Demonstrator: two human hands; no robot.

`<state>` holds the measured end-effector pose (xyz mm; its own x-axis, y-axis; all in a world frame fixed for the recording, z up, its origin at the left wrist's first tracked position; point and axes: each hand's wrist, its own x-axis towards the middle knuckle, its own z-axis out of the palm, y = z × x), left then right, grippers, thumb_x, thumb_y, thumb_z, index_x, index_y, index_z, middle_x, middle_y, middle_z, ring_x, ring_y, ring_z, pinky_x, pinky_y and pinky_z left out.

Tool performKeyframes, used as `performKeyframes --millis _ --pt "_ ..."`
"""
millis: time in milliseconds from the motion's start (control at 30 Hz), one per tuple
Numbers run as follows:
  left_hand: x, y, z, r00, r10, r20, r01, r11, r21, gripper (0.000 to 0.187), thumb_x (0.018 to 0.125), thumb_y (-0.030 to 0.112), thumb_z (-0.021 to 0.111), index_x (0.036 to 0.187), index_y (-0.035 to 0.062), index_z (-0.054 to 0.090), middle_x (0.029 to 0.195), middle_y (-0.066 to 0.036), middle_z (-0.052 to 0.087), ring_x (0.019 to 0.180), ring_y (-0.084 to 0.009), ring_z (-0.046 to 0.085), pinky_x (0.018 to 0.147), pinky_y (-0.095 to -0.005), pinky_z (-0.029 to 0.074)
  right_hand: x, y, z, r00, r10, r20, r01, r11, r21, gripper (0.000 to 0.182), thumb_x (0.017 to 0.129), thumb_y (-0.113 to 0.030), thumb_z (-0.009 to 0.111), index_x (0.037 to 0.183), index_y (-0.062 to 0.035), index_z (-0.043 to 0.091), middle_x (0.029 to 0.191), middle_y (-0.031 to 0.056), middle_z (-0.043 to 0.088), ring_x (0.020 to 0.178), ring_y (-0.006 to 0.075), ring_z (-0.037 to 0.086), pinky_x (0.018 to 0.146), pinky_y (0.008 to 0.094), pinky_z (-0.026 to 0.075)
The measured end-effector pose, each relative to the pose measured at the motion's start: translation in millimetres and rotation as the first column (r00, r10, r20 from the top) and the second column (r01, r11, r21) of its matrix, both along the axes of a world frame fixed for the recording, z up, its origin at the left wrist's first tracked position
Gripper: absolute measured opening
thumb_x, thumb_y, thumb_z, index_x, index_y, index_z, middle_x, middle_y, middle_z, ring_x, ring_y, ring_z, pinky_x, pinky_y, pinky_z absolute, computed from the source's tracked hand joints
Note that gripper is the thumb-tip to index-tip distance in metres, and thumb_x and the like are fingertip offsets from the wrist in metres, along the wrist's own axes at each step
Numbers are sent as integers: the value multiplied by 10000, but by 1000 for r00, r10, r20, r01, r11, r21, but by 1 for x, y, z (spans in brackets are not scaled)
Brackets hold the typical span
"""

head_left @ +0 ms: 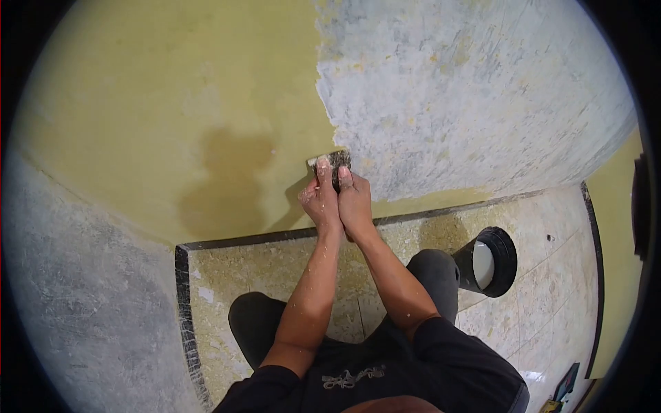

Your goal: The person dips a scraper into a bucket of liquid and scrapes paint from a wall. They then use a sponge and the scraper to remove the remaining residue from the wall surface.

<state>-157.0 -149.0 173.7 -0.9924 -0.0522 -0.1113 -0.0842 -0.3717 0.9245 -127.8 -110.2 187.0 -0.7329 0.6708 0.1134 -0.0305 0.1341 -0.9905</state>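
Evidently the scraper (337, 159), a small flat plate near the middle of the frame, is light work for two hands: it looks thin and stiff, more likely to skid or twist than to bend or break. Its near face is dark and crusted with pale flecks, so I would judge it rough to the touch, though any wet residue could make it slick. It sits at the ragged boundary between the yellow paint (172, 82) filling the upper left and the bared pale wall (475, 89) at the upper right, its far edge apparently against the surface. The left hand (320, 203) and right hand (354, 203) share it, each grip narrowed onto the plate with a thumb laid flat on the near face; the other fingers are mostly hidden. The lower edge seems the sensible place to take hold, thumbs spread toward the two corners, leaving the far edge free. A black bucket (511, 261) with whitish liquid (483, 265) stands on the flake-strewn floor right of centre. As for writing, the scraper shows none; the dark shirt (427, 361) at bottom centre carries pale script-like lettering (354, 376), too unclear to read.
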Motion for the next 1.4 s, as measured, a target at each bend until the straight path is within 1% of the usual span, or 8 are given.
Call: performKeyframes --millis 267,333,400,533,567,867,1267,1400 --pt "1 1 0 999 35 -9 -35 998 46 481 885 387 639 748 -74 652 638 -2 564 613 -82 449 562 -275 397 3 0 -5 999 19 40 -21 999 51 392 969 -225 429 821 106 578 644 265 543 573 286 438 609 417 415" --pt "5 -2 -6 1000 12 4 -13 997 74 484 884 390 640 749 -74 653 638 -3 565 613 -83 450 563 -276 399 4 1 -13 998 53 35 -54 997 48 424 990 -259 434 809 97 575 654 104 550 641 142 414 611 343 409" --pt "9 -4 -12 1000 28 -10 -28 996 -81 487 891 392 630 747 -74 648 641 5 561 612 -82 444 559 -276 400 11 -4 -10 997 61 54 -61 998 -10 418 991 -254 431 812 93 579 660 98 554 647 139 418 616 341 411" --pt "-3 -8 0 999 15 -40 -17 999 -47 487 895 380 624 699 -65 623 611 0 539 597 -86 426 543 -284 387 -1 -4 -5 997 66 31 -65 997 -40 410 995 -244 425 819 90 584 673 75 562 654 133 427 625 334 418" --pt "5 -6 5 1000 18 -17 -17 998 52 486 889 374 633 679 -63 611 607 -4 538 592 -87 423 539 -285 382 3 -5 -11 997 69 41 -67 997 -44 410 995 -244 425 819 90 584 673 75 562 654 133 427 625 334 418" --pt "2 -7 -29 999 40 2 -40 998 -51 518 884 389 636 677 -85 607 589 -13 538 591 -88 431 542 -293 390 11 -11 -13 996 65 55 -62 997 -47 390 995 -218 420 817 86 587 695 75 568 659 134 431 635 338 421" --pt "-4 -7 4 997 54 -48 -54 998 -14 485 877 382 649 705 -71 635 573 3 520 571 -91 415 526 -288 376 1 -8 -2 997 53 58 -50 998 -45 417 991 -257 434 809 92 569 693 89 564 665 150 415 638 341 415" --pt "-13 -4 -35 992 53 -114 -71 985 -158 482 876 384 648 703 -66 639 582 1 535 571 -87 427 529 -281 387 5 -6 -8 997 68 44 -67 997 -34 424 990 -266 433 816 94 570 690 94 567 664 150 420 633 343 413"
